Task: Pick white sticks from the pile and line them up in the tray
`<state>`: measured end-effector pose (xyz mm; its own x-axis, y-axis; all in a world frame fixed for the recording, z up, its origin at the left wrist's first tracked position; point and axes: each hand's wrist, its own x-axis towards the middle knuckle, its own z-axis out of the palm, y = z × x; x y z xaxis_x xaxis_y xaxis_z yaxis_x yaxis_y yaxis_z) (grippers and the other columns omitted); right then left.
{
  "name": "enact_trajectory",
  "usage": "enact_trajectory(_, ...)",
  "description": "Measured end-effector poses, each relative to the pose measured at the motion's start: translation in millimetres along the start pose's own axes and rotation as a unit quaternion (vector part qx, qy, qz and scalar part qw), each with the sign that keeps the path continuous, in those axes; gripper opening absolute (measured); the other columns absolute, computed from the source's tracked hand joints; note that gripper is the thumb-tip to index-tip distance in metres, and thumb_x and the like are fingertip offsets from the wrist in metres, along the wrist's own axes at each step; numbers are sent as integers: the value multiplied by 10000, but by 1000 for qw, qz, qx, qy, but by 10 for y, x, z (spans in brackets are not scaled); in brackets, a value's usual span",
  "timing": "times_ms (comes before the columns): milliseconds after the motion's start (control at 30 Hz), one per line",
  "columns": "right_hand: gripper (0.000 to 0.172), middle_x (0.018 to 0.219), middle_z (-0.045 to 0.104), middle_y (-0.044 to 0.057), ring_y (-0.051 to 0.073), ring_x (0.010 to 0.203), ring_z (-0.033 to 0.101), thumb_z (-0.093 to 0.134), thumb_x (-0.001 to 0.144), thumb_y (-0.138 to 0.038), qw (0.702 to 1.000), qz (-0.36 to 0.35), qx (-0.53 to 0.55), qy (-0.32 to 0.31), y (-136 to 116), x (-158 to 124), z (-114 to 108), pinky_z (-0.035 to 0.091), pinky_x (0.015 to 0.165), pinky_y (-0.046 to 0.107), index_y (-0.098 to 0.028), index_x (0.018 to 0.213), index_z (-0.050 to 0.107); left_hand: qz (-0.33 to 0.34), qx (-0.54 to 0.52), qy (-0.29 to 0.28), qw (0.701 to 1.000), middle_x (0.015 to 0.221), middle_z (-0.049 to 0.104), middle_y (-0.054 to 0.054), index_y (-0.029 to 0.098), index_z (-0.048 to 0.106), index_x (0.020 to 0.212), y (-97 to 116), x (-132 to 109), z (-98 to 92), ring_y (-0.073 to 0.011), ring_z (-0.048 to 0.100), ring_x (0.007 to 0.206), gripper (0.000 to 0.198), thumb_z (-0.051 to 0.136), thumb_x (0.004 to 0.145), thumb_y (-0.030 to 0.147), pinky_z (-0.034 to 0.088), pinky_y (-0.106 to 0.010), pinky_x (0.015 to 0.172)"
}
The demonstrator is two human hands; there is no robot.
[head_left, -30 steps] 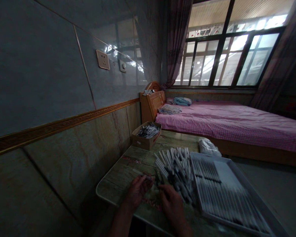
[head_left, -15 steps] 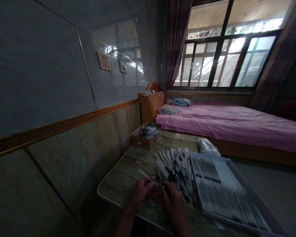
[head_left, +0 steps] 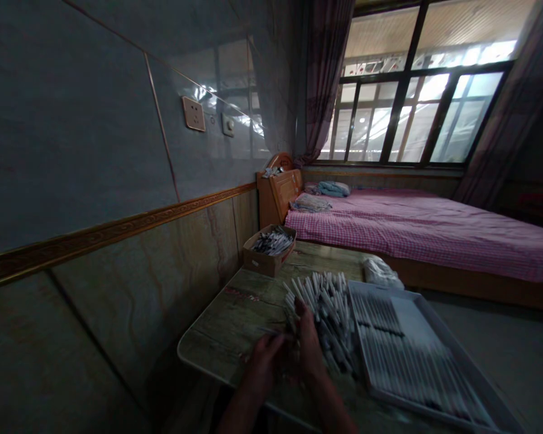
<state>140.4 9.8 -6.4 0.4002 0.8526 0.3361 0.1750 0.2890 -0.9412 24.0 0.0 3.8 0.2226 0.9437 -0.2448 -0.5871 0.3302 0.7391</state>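
Note:
A loose pile of white pens [head_left: 326,310] lies on a small table [head_left: 235,313] in dim light. My right hand [head_left: 306,342] reaches forward with a finger stretched into the near edge of the pile. My left hand [head_left: 266,361] sits just left of it with fingers curled; what it holds, if anything, is too dark to make out. Right of the pile stands a grey tray [head_left: 434,325] filled with pens laid in rows.
A cardboard box [head_left: 268,248] holding dark pen parts stands at the table's far left corner. A white bag [head_left: 380,271] lies behind the tray. A tiled wall runs along the left. Beyond the table is a bed with a pink checked sheet [head_left: 425,232] under a window.
The pen held up between both hands half a second ago is out of sight. My right hand has stretched forward into the pile. My left hand has drawn back a little.

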Motion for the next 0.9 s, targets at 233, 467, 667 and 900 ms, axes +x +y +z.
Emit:
enact_trajectory(233, 318, 1012, 690, 89, 218, 921, 649, 433, 908, -201, 926, -38, -366, -83, -13, 26, -374, 471, 769, 289, -221, 1017, 731, -31, -169, 75, 982, 701, 767, -45, 129, 696, 734, 146, 113, -82, -151, 743, 647, 224, 574, 836, -29, 600, -223, 598)
enact_trajectory(467, 230, 902, 676, 64, 211, 857, 638, 549, 843, -116, 829, -84, -534, -142, -103, 12, -290, 398, 668, 259, -257, 860, 730, -24, -164, 43, 985, 741, 775, -41, 129, 699, 781, 93, 88, -109, -167, 759, 690, 172, 639, 802, -31, 617, -218, 610)
enact_trajectory(667, 243, 879, 684, 78, 238, 856, 637, 545, 825, -90, 825, -124, -536, -132, -89, -32, -316, 407, 678, 291, -257, 804, 720, -16, -151, 17, 988, 772, 778, -42, 125, 710, 801, 73, 90, -143, -175, 763, 725, 122, 712, 773, 7, 616, -214, 629)
enact_trajectory(900, 254, 887, 694, 74, 238, 833, 639, 525, 836, -57, 830, -122, -533, -108, -76, -90, -320, 400, 679, 303, -239, 846, 703, -10, -150, 25, 988, 763, 777, -51, 120, 713, 808, 61, 95, -140, -175, 760, 714, 137, 707, 766, -10, 611, -223, 625)
